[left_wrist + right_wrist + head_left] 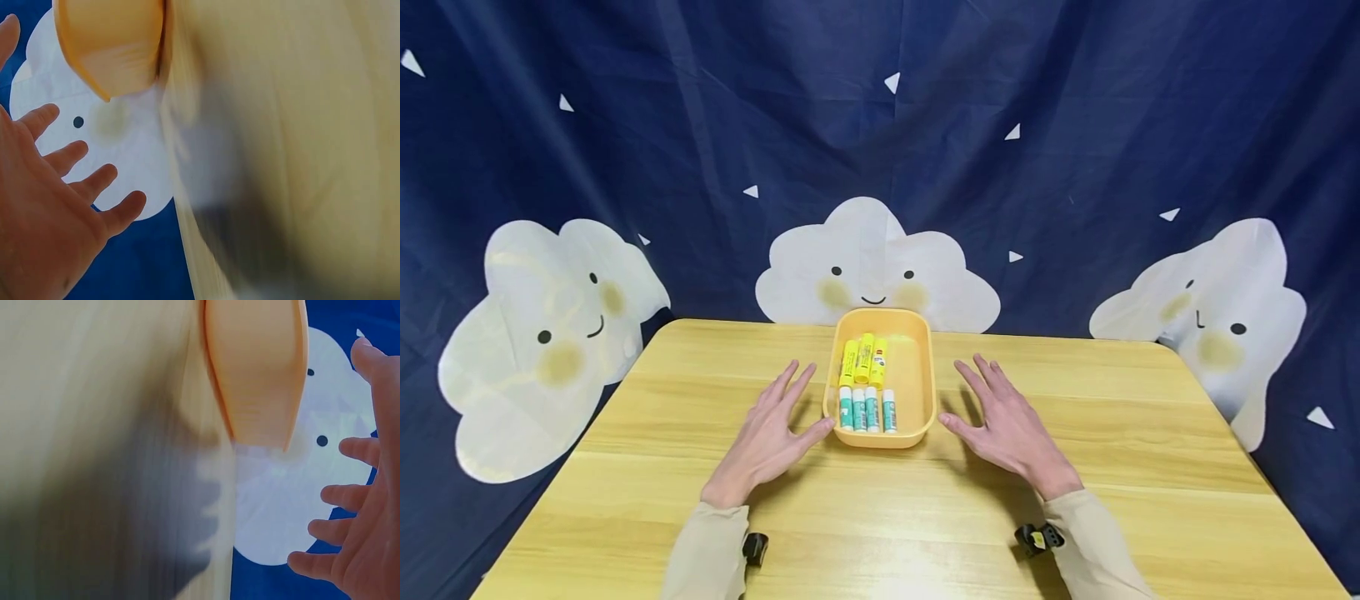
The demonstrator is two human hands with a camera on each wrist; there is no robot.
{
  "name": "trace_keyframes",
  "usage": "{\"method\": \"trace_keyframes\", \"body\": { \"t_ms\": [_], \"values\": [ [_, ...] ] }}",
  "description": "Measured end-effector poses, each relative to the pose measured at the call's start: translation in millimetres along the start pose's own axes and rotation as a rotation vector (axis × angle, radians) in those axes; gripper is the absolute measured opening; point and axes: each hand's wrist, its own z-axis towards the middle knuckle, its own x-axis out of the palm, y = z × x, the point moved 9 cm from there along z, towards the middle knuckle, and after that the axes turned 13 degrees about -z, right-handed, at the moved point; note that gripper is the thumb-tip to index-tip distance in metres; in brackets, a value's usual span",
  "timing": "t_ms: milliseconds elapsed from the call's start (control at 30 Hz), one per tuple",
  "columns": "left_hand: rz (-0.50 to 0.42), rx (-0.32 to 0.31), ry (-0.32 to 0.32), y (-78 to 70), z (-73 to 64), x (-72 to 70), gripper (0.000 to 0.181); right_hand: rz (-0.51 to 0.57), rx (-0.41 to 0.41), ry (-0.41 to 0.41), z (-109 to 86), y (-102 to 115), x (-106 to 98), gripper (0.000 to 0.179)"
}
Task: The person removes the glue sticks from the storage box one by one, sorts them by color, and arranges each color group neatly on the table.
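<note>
A shallow orange plastic tray [913, 367] sits on the table between the two hands. In its left half lie three yellow glue sticks [864, 358], and nearer the front are several teal glue sticks with white caps [872, 410]. My left hand [772, 437] hovers just left of the tray, fingers spread and holding nothing. On the other side, my right hand [1011, 429] is also spread and holds nothing, its thumb close to the tray's right wall. Both wrist views show the tray's outer side [115, 47] beside outstretched fingers, with its contents hidden there.
The wooden table [880, 508] extends to both sides and in front of the tray. Behind it hangs a dark blue curtain [820, 108] with white cloud prints. Small black devices [756, 549] are at both wrists.
</note>
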Motion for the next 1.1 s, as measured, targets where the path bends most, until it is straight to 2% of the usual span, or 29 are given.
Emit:
{"method": "trace_keyframes", "body": {
  "t_ms": [667, 867, 1100],
  "values": [
    [-0.16, -0.029, 0.117, 1.1, 17.7, 16.4, 0.094, 0.095, -0.041, 0.021, 21.9, 31, -6, 0.082],
    [-0.201, -0.069, 0.15, 5.1, 20.4, 22.6, 0.093, 0.183, -0.054, 0.035, 29.6, 42, -6, 0.078],
    [-0.331, -0.118, 0.188, 7.8, 20.5, 31.9, 0.094, 0.258, -0.092, 0.029, 38.4, 54, -2, 0.074]
  ]
}}
